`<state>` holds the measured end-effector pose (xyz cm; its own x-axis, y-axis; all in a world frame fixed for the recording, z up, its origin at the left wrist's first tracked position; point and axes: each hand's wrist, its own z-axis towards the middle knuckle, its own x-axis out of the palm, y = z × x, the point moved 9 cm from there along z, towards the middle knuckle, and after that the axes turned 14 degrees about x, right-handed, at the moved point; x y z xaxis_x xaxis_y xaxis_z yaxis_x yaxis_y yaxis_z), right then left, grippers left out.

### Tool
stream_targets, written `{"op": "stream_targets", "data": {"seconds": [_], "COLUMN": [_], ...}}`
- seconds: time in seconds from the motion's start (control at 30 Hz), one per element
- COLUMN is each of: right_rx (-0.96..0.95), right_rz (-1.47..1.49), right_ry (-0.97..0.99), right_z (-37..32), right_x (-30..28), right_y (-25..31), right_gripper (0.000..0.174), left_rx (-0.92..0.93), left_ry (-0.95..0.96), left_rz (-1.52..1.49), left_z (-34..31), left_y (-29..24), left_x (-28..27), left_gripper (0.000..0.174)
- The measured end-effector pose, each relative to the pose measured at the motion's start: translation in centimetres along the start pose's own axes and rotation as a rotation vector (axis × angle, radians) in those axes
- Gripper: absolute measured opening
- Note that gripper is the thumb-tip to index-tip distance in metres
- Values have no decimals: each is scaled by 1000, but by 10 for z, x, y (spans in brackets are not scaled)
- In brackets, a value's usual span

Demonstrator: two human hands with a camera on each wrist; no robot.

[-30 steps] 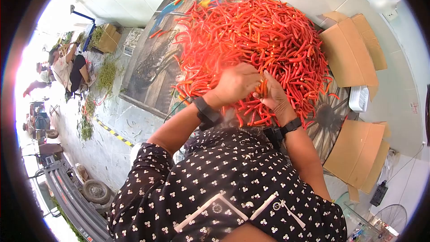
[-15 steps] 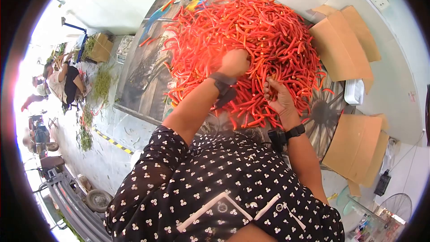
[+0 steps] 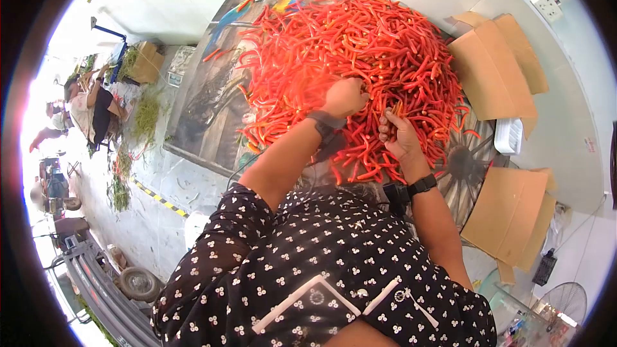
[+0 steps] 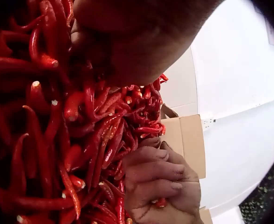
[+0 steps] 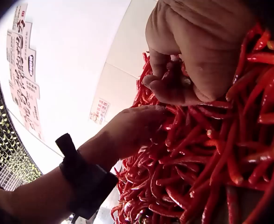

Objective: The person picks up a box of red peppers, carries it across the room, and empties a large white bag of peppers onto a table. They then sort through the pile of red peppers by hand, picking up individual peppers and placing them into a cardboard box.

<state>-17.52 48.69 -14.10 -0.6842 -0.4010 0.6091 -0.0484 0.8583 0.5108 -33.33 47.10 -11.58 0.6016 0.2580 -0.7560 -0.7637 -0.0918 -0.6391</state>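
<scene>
A big heap of red chillies [image 3: 360,45] lies on a printed mat [image 3: 205,96] with a parrot picture. My left hand [image 3: 346,97] is down on the near side of the heap, its fingers curled into the chillies [image 4: 81,107]. My right hand [image 3: 398,133] sits just to the right, curled round a few chillies whose ends stick up past its fingers. In the left wrist view the right hand [image 4: 160,182] is closed, with a red piece showing in it. In the right wrist view the right hand's fingers [image 5: 174,84] curl above the heap, and the left hand [image 5: 137,126] is beside it.
Flattened cardboard boxes [image 3: 495,71] lie right of the heap, another [image 3: 514,218] nearer me, and a white tray [image 3: 514,136] between them. Far left, people [image 3: 96,103] sit among green stalks. A fan [image 3: 565,299] stands at lower right.
A second ago both hands met at the front of the heap. The left hand then reached up into the chillies and now sits slightly closer to the right hand again.
</scene>
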Motion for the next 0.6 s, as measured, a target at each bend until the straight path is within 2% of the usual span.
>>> {"op": "stream_targets", "data": {"seconds": [0.13, 0.2, 0.23, 0.3, 0.43, 0.5, 0.57, 0.6], "right_rx": [-29, -65, -66, -77, -61, -93, -101, -103], "right_rz": [-30, -69, -65, -96, -139, -226, -215, -178], "right_ry": [-50, -76, -77, -138, -86, -115, -89, -105], "right_z": [-7, -11, -13, -20, -19, -19, -13, -11], "right_x": [-4, -5, -4, -4, 14, 23, 20, 13], "right_y": [4, 7, 8, 8, 9, 11, 10, 11], "right_gripper": [7, 9, 9, 12, 14, 17, 15, 13], "left_rx": [-132, 100, 102, 59, 203, 215, 429, 384], "left_ry": [78, 125, 129, 121, 123, 103, 28, 52], "left_rz": [-4, -188, -187, -476, -328, -276, -73, -109], "left_z": [7, 13, 6, -20, -35, -38, -39, -38], "left_y": [1, -9, -16, -39, -60, -67, -87, -82], "left_x": [10, 24, 17, 2, -1, -7, -22, -22], "left_gripper": [24, 25, 25, 19, 19, 18, 16, 17]}}
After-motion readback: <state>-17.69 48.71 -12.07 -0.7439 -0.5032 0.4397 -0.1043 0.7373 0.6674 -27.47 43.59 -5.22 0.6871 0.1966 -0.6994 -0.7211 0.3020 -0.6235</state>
